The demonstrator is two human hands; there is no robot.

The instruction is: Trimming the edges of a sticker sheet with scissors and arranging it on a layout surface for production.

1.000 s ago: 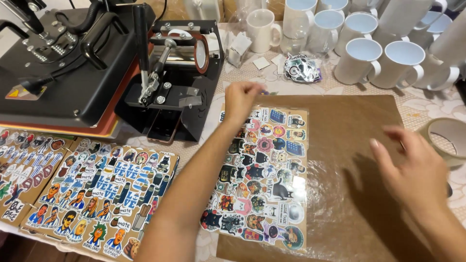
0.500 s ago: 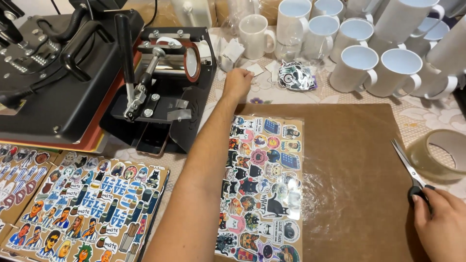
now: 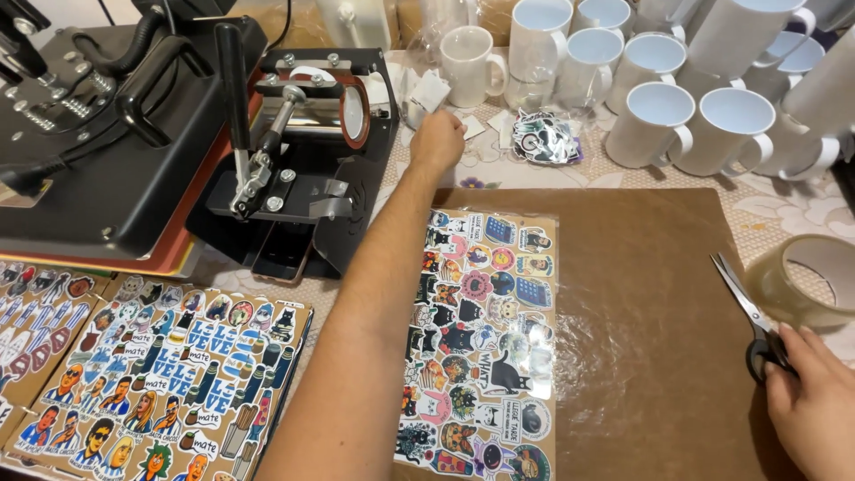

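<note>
My left hand (image 3: 436,142) reaches far across the table, past the top of a clear-covered sheet of colourful stickers (image 3: 485,338). Its fingers curl down among small white paper pieces (image 3: 474,126) beside the black mug press (image 3: 312,151); what they grip is hidden. My right hand (image 3: 815,401) is at the lower right with its fingers in the black handles of a pair of scissors (image 3: 753,316), whose blades point up and left over the brown board (image 3: 650,312). The sticker sheet lies on that board's left part.
Several white mugs (image 3: 650,125) stand along the back right. A roll of clear tape (image 3: 806,281) sits at the right edge. A large black heat press (image 3: 89,134) fills the back left. More sticker sheets (image 3: 178,374) lie at the front left, and a small sticker pile (image 3: 545,138) near the mugs.
My left hand moved forward off the sticker sheet's top edge to the paper pieces by the mug press. My right hand dropped to the lower right and took hold of the scissors.
</note>
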